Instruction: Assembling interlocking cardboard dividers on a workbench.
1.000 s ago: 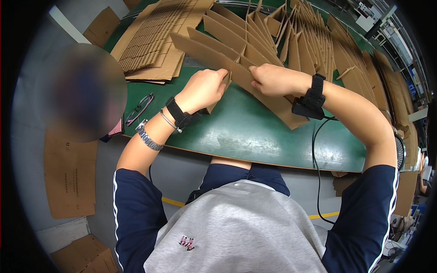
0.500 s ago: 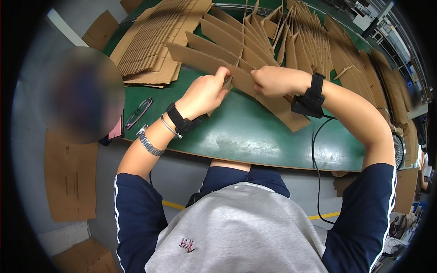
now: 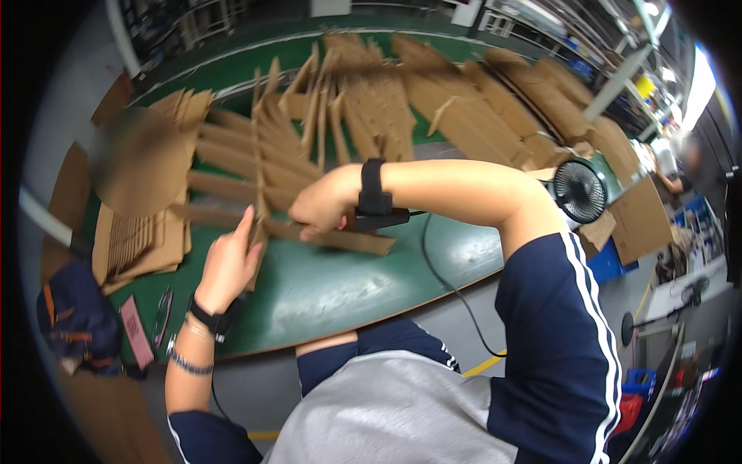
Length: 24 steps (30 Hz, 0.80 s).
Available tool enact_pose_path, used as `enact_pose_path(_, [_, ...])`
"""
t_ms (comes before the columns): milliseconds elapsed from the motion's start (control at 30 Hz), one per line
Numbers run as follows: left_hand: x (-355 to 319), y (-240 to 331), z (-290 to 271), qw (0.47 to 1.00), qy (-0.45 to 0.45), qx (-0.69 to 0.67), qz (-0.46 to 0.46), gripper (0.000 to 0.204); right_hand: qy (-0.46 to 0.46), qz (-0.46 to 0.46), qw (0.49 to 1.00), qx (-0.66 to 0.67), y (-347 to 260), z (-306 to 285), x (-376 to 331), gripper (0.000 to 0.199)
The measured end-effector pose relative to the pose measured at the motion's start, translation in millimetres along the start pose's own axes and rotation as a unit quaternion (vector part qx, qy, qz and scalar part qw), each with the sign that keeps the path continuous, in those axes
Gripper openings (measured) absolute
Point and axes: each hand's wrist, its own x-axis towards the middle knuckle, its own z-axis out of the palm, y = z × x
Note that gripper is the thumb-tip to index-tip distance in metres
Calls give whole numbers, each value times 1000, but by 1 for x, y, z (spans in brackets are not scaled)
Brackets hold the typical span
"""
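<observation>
A partition of interlocking brown cardboard strips (image 3: 224, 186) stands on the green table, its slats fanned out and crossing a long strip. My left hand (image 3: 229, 261) is at the near end of that strip, its index finger stretched along the crossing and its thumb close to the cardboard. To its right, my right hand (image 3: 328, 203) has its fingers closed on the nearest cross strip (image 3: 359, 240), which sticks out to the right and is slightly blurred. Part of that strip is hidden under the right fingers. Black bands circle both wrists.
Flat cardboard strips (image 3: 131, 240) lie stacked at the left. More partitions (image 3: 371, 100) and cardboard sheets (image 3: 464, 116) fill the back. Glasses (image 3: 162, 315), a pink card (image 3: 136, 332) and a dark bag (image 3: 81, 313) are at the left edge. A black cable (image 3: 452, 290) crosses the table near a small fan (image 3: 580, 191).
The view has swung to the right, so table and partition appear further left. The left index finger is now stretched out. The right hand still grips the near strip.
</observation>
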Motion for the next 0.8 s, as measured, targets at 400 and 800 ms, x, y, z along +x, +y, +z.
enact_pose_path(400, [-2, 25, -25, 992, 14, -103, -68, 72, 465, 632, 615, -72, 333, 75, -339, 22])
enact_pose_path(800, [-11, 20, -43, 991, -25, -108, -74, 28, 318, 647, 638, -269, 353, 129, -374, 33])
